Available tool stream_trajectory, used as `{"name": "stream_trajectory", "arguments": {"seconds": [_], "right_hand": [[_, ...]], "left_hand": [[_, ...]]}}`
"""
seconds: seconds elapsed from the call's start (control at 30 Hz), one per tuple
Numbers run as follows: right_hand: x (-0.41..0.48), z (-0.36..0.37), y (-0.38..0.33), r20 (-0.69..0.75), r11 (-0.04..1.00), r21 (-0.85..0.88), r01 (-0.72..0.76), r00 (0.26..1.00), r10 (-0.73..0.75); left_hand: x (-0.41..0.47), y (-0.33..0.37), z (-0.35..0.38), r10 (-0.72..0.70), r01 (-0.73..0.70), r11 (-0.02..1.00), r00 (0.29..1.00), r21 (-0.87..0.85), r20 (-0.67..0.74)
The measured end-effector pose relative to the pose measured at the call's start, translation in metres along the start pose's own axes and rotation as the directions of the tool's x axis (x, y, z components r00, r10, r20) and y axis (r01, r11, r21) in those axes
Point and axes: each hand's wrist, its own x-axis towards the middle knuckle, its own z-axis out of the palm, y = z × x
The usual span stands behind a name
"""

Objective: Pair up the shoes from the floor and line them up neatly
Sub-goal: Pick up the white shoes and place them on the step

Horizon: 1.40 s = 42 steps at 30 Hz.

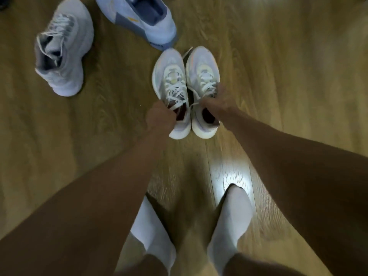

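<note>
Two matching white sneakers with white laces sit side by side at the centre of the head view, toes pointing away from me. My left hand [159, 116] grips the collar of the left sneaker [171, 76]. The right sneaker [203, 70] is gripped at its tongue and collar by my right hand [219, 102]. Whether their soles touch the wooden floor [278, 76] I cannot tell. A grey-white sneaker [65, 48] lies at the upper left, its toe pointing away. A pale blue sneaker [143, 18] with a dark blue lining lies at the top centre, cut off by the frame edge.
My two feet in white socks [231, 220] stand on the floor at the bottom centre. A bright light reflection lies on the boards just ahead of my right foot. Bare floor stretches to the right of the held pair.
</note>
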Motion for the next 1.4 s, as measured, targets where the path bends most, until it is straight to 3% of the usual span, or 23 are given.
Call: {"name": "stream_trajectory", "arguments": {"seconds": [0.17, 0.23, 0.4, 0.47, 0.73, 0.97, 1.13, 1.27, 1.4], "right_hand": [[-0.020, 0.004, 0.014, 0.201, 0.983, 0.112, -0.147, 0.972, 0.123], [-0.030, 0.006, 0.026, 0.269, 0.983, 0.051, -0.176, 0.950, 0.157], [-0.066, 0.018, 0.048, -0.011, 0.901, -0.364, -0.236, 0.968, 0.249], [-0.087, 0.011, 0.040, -0.034, 0.854, -0.450, -0.260, 0.961, 0.275], [-0.201, -0.106, -0.065, -0.121, 0.862, -0.410, -0.298, 0.955, 0.272], [-0.372, -0.275, -0.196, -0.206, 0.883, -0.400, -0.244, 0.963, 0.173], [-0.491, -0.381, -0.241, -0.381, 0.901, -0.314, -0.301, 0.908, 0.171], [-0.577, -0.440, -0.238, -0.525, 0.905, -0.206, -0.373, 0.822, 0.220], [-0.659, -0.478, -0.205, -0.623, 0.896, -0.047, -0.442, 0.714, 0.320]], "left_hand": [[-0.022, -0.024, -0.001, -0.060, 0.062, 0.997, 0.997, -0.055, 0.046], [-0.027, -0.033, -0.003, -0.080, 0.081, 0.996, 0.996, -0.023, 0.042], [-0.054, -0.045, -0.002, -0.097, 0.095, 0.995, 0.986, 0.026, 0.138], [-0.072, -0.039, -0.006, -0.097, 0.086, 0.994, 0.983, 0.074, 0.154], [-0.184, 0.066, -0.102, -0.024, -0.020, 0.965, 0.986, 0.261, 0.166], [-0.340, 0.213, -0.245, 0.236, -0.266, 0.936, 0.960, 0.230, 0.150], [-0.460, 0.307, -0.302, 0.503, -0.538, 0.807, 0.842, 0.242, 0.196], [-0.549, 0.355, -0.305, 0.692, -0.742, 0.643, 0.669, 0.189, 0.271], [-0.632, 0.384, -0.278, 0.782, -0.872, 0.449, 0.490, 0.197, 0.385]]}}
